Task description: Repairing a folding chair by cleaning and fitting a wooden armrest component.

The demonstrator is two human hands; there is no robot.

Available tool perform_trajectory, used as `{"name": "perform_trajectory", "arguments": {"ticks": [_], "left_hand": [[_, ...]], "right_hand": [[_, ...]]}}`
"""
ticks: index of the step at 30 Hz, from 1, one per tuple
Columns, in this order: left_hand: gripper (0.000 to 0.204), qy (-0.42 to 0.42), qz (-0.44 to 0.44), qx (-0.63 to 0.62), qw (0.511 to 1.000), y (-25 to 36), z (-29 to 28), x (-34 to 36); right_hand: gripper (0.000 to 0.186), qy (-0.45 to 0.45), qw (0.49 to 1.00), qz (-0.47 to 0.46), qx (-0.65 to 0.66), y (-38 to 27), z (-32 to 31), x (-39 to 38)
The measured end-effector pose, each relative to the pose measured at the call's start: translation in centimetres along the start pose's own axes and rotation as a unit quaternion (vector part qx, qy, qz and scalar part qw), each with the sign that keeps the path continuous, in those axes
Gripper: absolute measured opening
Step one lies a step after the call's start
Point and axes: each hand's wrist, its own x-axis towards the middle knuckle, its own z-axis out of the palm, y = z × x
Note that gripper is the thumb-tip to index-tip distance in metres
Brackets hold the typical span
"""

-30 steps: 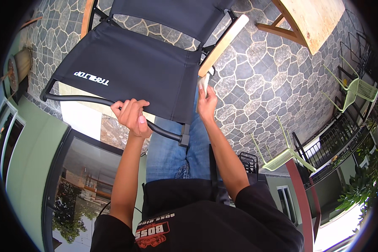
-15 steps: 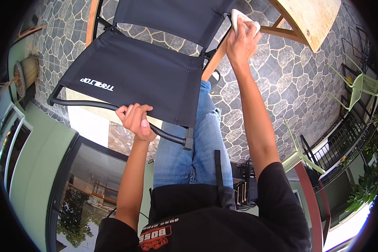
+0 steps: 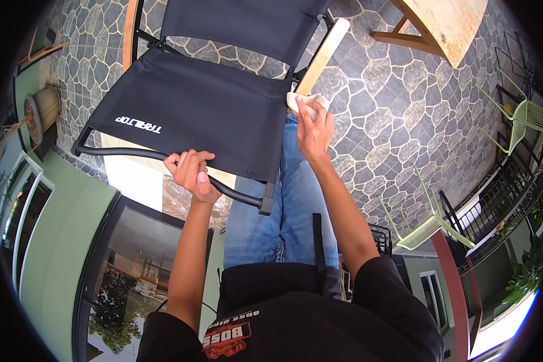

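A black fabric folding chair (image 3: pixel 187 102) with a curved black metal tube (image 3: pixel 123 151) along its near edge stands tilted before me. My left hand (image 3: pixel 193 174) is wrapped round that tube near its middle. On the chair's right side runs a wooden armrest (image 3: pixel 323 57). My right hand (image 3: pixel 315 130) presses a white cloth (image 3: pixel 308 104) against the near end of this armrest, fingers spread over the cloth. The second wooden armrest (image 3: pixel 130 36) shows at the chair's far left.
A wooden table (image 3: pixel 446 24) stands at the far right on the stone-patterned floor (image 3: pixel 398 120). Pale green chairs (image 3: pixel 425 230) and a black railing (image 3: pixel 489 208) are to the right. A potted plant (image 3: pixel 42 111) is at left, above a glass door (image 3: pixel 142 241).
My right hand has slid the cloth along the right armrest, from its far end to its near end. My left hand keeps its hold on the tube.
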Motion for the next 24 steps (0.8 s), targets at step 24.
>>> {"name": "perform_trajectory", "arguments": {"ticks": [24], "left_hand": [[0.055, -0.03, 0.013, 0.044, 0.998, 0.1, -0.3, 0.3]], "right_hand": [[0.038, 0.036, 0.994, -0.085, -0.058, -0.2, 0.4, 7.2]]}}
